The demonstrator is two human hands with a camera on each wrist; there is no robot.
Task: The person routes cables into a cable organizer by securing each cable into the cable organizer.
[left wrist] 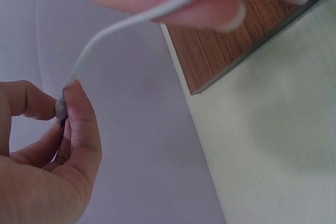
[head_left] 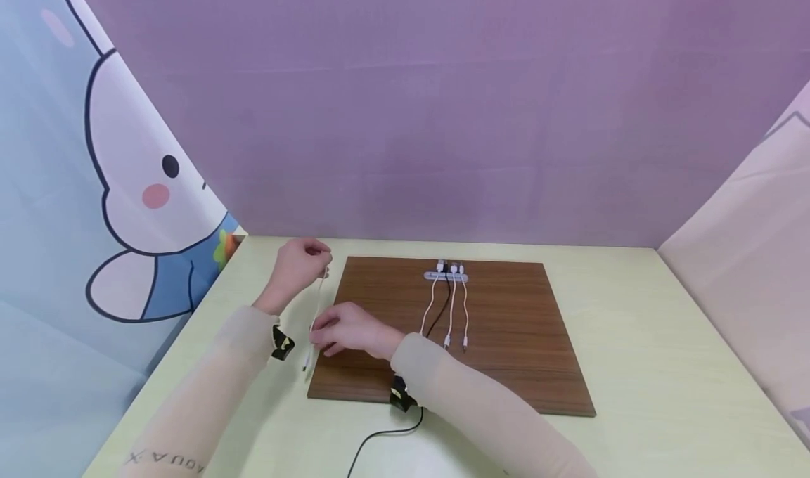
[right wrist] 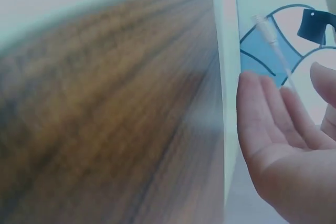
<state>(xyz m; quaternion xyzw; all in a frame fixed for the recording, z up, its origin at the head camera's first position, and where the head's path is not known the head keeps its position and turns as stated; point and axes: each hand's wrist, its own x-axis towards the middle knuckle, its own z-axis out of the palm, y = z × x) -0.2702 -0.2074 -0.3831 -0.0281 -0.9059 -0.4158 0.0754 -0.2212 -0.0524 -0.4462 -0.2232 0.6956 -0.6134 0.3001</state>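
A white charging cable point(head_left: 318, 299) hangs beside the left edge of a brown wooden board. At its upper end, my left hand point(head_left: 297, 267) pinches the grey-white connector point(left wrist: 61, 109) between thumb and fingertips. Lower down, my right hand point(head_left: 351, 330) is by the cable, over the board's left edge. The right wrist view shows that hand's fingers point(right wrist: 262, 108) fairly straight, with the thumb apart from them and the cable running past. Below this hand dangles the cable's other plug point(head_left: 306, 360). Exactly how the right fingers touch the cable is hard to see.
On the wooden board point(head_left: 506, 337), a pale cable holder point(head_left: 446, 277) carries several white cables point(head_left: 466, 316) and a black cable point(head_left: 392, 432). The black one runs off the board's front edge. A purple backdrop point(head_left: 443, 126) stands behind the pale table point(head_left: 664, 337).
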